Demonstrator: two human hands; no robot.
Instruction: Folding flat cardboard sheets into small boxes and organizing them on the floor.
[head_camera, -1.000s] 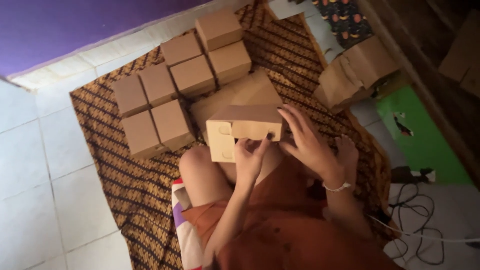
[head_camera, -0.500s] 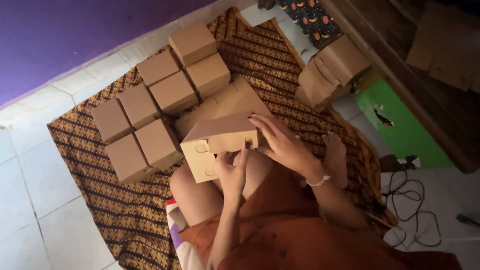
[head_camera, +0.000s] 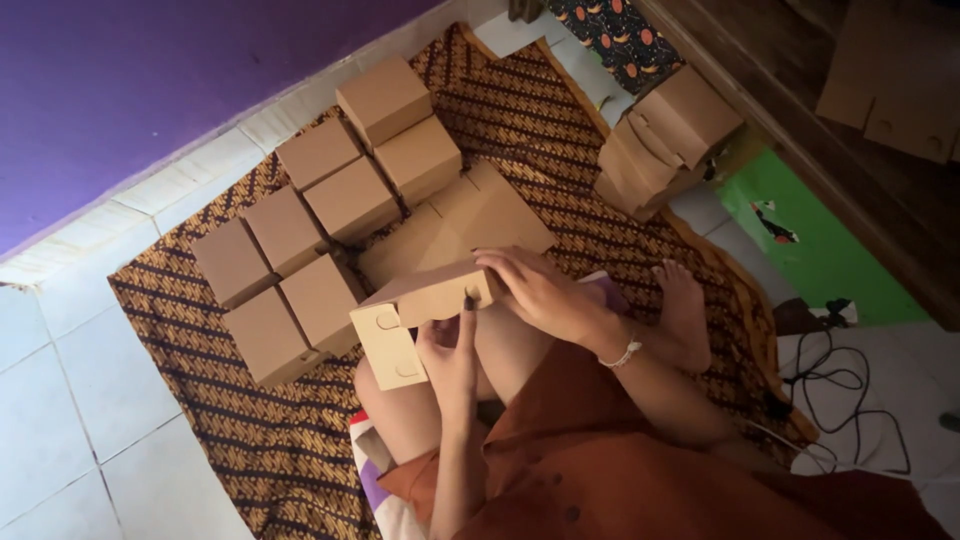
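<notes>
Holding one cardboard box (head_camera: 420, 315), both hands (head_camera: 535, 290); eight finished boxes (head_camera: 320, 235) beside.

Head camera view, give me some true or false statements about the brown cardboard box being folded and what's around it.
1. Both hands, left and right, are on the half-folded brown cardboard box. True.
2. The finished brown cardboard boxes sit on bare white tile. False: they rest on the brown patterned mat.
3. A pale bracelet is on the right wrist. True.
4. The wall beyond the mat is green. False: it is purple; a green sheet lies on the floor to the right.
5. A stack of flat unfolded cardboard blanks lies on the mat's far right edge. True.
</notes>
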